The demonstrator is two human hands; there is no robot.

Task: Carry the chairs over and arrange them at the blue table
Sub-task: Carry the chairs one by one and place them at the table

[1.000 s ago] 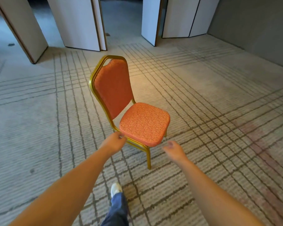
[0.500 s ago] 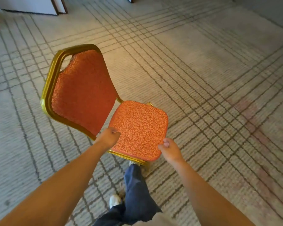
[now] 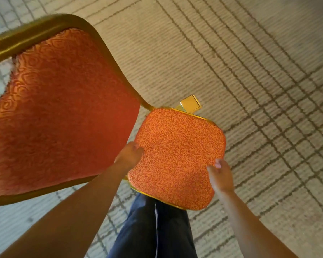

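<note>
Hoisted off beige grid-lined carpet (image 3: 250, 71) (standing a second ago): orange-cushioned, gold-framed chair (image 3: 175, 155), left hand (image 3: 130, 154) and right hand (image 3: 221, 175) gripping seat edges; carry begun.

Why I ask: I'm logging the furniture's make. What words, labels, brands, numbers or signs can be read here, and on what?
None: no readable text anywhere in this view.
The chair shows only a swirl weave on its orange cloth and a plain gold frame.
The carpet has only grid lines.
The trousers bear no print.
</note>
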